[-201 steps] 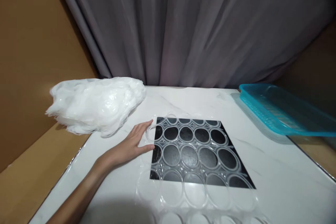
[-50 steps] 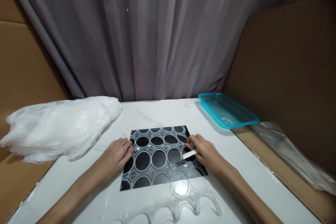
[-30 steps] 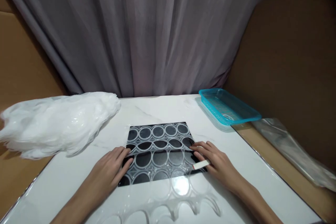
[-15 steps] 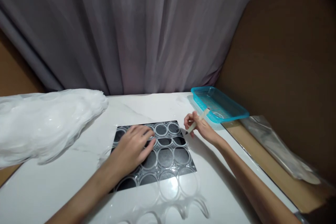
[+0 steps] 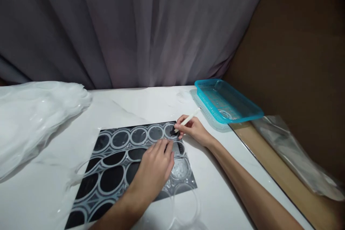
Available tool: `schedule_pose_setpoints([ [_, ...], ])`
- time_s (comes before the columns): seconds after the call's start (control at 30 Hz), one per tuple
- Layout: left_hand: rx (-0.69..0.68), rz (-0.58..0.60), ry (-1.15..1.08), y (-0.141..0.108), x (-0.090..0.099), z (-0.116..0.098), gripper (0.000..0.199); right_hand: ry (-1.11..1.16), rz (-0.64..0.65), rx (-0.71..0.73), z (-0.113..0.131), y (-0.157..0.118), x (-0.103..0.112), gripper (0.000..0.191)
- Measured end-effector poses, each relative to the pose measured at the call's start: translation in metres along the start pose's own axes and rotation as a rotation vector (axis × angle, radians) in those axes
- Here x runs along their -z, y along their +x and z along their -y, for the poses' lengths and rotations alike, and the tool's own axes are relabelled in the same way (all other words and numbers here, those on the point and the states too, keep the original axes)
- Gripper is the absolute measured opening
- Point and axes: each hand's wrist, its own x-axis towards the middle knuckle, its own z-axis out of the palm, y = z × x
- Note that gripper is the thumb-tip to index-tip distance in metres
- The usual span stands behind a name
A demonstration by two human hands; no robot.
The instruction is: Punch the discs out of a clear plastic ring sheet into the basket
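Observation:
A clear plastic sheet with rows of round rings (image 5: pixel 139 136) lies over a black board (image 5: pixel 111 179) on the white table. My left hand (image 5: pixel 156 165) rests palm down on the sheet, fingers stretched out and holding nothing. Between the fingers of my right hand (image 5: pixel 195 131) is a slim white pen-like tool (image 5: pixel 188 118). Its dark tip meets the ring at the sheet's top right corner, near my left fingertips. The tool's exact kind cannot be made out.
A blue plastic basket (image 5: pixel 229 102) with some thin rings inside stands at the back right. To the left lies a pile of clear plastic sheets (image 5: pixel 40 118). A plastic bag (image 5: pixel 291 151) rests on brown cardboard (image 5: pixel 265 167) at the right. A grey curtain (image 5: pixel 140 28) hangs behind.
My right hand has moved left and brought the tool's tip onto the top right ring. My left hand has shifted right across the sheet. The view has also shifted.

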Motion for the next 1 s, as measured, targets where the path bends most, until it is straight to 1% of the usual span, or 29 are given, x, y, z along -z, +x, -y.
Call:
schedule_pose_setpoints([
  [0.13,0.004,-0.074,0.030,-0.004,-0.014,-0.002,0.041,0.047,0.044,-0.025,-0.003,0.004,0.001,0.032],
  [0.23,0.000,-0.104,0.031,-0.002,-0.016,-0.001,0.042,0.056,0.072,-0.035,-0.001,0.003,0.000,0.030],
  [0.37,-0.006,-0.130,0.039,0.000,-0.016,0.001,0.041,0.010,0.072,-0.023,-0.002,0.002,-0.004,0.027],
  [0.67,-0.028,-0.113,0.097,-0.001,-0.020,0.002,0.041,-0.030,0.069,-0.020,-0.002,0.003,-0.004,0.030],
  [1.0,-0.035,-0.096,0.094,-0.001,-0.020,0.002,0.041,-0.021,0.093,0.000,-0.001,0.001,-0.005,0.028],
])
